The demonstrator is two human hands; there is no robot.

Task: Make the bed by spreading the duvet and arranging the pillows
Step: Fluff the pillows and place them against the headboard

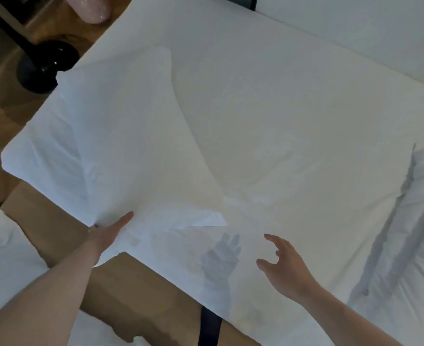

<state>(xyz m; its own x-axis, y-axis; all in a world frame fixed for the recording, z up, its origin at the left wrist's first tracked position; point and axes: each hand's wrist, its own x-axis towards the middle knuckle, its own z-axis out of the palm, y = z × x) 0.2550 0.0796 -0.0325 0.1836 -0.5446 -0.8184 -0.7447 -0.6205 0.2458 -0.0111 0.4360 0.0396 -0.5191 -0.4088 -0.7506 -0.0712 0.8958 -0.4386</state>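
Note:
A white pillow lies flat at the left end of the bed, on the white sheet. My left hand rests flat against the pillow's near edge, fingers straight and together, holding nothing. My right hand hovers above the sheet near the bed's front edge, fingers spread and curled, empty; its shadow falls on the sheet just to its left. A bunched white duvet lies in folds at the right side of the bed.
A wooden floor runs along the left. A black round lamp base with a slanted pole stands there. More white bedding sits at the lower left. A dark strap crosses the brown bed frame below.

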